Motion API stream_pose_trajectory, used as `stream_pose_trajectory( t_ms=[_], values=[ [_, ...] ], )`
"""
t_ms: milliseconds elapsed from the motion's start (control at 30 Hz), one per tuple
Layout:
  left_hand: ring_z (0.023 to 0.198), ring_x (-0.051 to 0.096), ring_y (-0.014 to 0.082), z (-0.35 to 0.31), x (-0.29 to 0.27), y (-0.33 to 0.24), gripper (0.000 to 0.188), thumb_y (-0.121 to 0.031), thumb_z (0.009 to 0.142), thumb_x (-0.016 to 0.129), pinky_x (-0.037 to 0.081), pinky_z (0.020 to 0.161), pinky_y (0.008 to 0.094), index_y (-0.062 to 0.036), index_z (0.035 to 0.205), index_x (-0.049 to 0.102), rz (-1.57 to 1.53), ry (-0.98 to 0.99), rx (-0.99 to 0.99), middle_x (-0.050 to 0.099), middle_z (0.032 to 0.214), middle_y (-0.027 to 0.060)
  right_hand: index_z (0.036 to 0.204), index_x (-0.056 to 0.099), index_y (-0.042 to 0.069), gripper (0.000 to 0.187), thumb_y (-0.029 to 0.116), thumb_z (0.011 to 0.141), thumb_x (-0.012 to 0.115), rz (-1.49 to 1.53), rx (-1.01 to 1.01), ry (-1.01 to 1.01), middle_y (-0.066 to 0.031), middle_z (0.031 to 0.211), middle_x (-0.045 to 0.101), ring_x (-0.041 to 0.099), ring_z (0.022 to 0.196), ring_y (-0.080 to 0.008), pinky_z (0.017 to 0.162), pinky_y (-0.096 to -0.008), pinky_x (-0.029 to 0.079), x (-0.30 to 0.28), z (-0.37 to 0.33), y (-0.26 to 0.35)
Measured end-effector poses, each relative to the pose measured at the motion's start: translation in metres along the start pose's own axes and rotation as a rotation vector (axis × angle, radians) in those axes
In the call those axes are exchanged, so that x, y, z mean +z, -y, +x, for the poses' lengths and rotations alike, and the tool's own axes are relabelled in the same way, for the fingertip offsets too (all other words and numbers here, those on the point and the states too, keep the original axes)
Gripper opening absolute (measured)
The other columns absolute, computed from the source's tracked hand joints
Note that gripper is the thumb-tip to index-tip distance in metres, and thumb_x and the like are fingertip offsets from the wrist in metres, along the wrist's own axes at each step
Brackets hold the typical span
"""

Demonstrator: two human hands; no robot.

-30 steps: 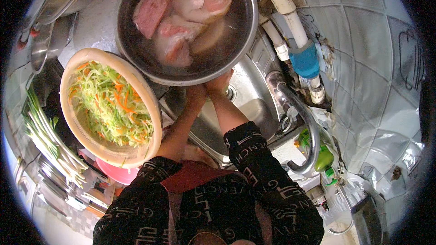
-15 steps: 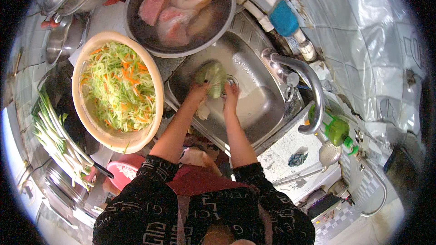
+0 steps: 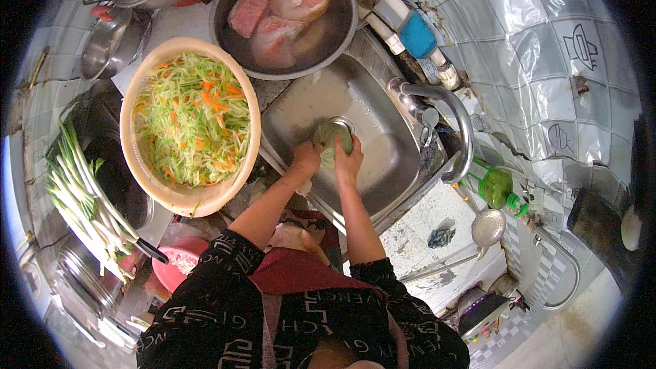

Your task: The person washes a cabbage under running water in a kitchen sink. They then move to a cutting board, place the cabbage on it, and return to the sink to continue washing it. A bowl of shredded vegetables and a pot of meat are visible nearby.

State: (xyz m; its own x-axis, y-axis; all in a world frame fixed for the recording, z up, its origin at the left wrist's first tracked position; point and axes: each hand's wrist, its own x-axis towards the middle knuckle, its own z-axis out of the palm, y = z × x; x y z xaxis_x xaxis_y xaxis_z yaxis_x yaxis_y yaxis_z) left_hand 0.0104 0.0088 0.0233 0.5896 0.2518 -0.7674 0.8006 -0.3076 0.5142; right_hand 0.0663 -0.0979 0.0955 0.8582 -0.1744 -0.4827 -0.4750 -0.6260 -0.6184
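Note:
Over the drain in the steel sink point(image 3: 294, 106), I hold a pale green, rounded, veined thing that looks like a piece of cabbage point(image 3: 331, 138). My left hand point(image 3: 307, 157) grips its left side. On the right side, my right hand point(image 3: 349, 162) is closed round it, thumb up along its face. Part of it is hidden by my fingers. Shallow cloudy water lies in the sink around the drain. The curved faucet point(image 3: 459, 113) rises from the sink's right edge.
A peach-coloured basket point(image 3: 130, 157) of shredded green and orange vegetables stands left of the sink. Beyond the sink, a metal basin point(image 3: 217, 24) holds several pieces of raw meat in water. Green onions point(image 3: 89, 198) lie far left. A green bottle point(image 3: 495, 188) and a skimmer point(image 3: 488, 227) are at right.
Both hands have moved the cabbage piece down toward the drain and nearer to me. My right hand, earlier beside it at the drain, now grips it. The view has shifted slightly.

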Motion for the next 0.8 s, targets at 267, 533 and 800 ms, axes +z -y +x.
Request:
stream_pose_trajectory(
  t_ms=[267, 533, 800],
  values=[
    [0.092, 0.065, 0.0434, 0.004, -0.013, 0.005, 0.034, -0.023, 0.080, 0.071, 0.053, 0.074, 0.0487, 0.0079, 0.093, 0.067, -0.091, 0.088, 0.112, 0.067, 0.095, 0.0273, 0.107, 0.063, 0.000, 0.035, 0.031, 0.093, 0.053, -0.430, -0.526, -0.047, -0.0237, 0.106, 0.061, 0.057, 0.098, -0.0425, 0.087, -0.0487, 0.045, 0.043, 0.064, -0.008],
    [0.095, 0.065, 0.0440, 0.014, -0.012, 0.008, 0.030, -0.007, 0.086, 0.059, 0.055, 0.078, 0.0491, 0.0064, 0.113, 0.060, 0.284, 0.017, 0.020, 0.063, 0.106, 0.0298, 0.093, 0.061, -0.002, 0.023, 0.014, 0.093, 0.045, -0.383, -0.554, -0.123, -0.0197, 0.091, 0.060, 0.055, 0.091, -0.0405, 0.083, -0.0499, 0.043, 0.078, 0.033, -0.006],
    [0.092, 0.067, 0.0387, 0.030, 0.007, 0.022, 0.023, -0.005, 0.089, 0.057, 0.056, 0.074, 0.0450, 0.0065, 0.108, 0.063, 0.153, -0.053, -0.039, 0.066, 0.099, 0.0268, 0.093, 0.058, -0.002, 0.021, 0.013, 0.092, 0.044, -0.506, -0.504, -0.074, -0.0209, 0.096, 0.058, 0.053, 0.097, -0.0402, 0.090, -0.0505, 0.040, 0.083, 0.050, 0.005]
  ],
)
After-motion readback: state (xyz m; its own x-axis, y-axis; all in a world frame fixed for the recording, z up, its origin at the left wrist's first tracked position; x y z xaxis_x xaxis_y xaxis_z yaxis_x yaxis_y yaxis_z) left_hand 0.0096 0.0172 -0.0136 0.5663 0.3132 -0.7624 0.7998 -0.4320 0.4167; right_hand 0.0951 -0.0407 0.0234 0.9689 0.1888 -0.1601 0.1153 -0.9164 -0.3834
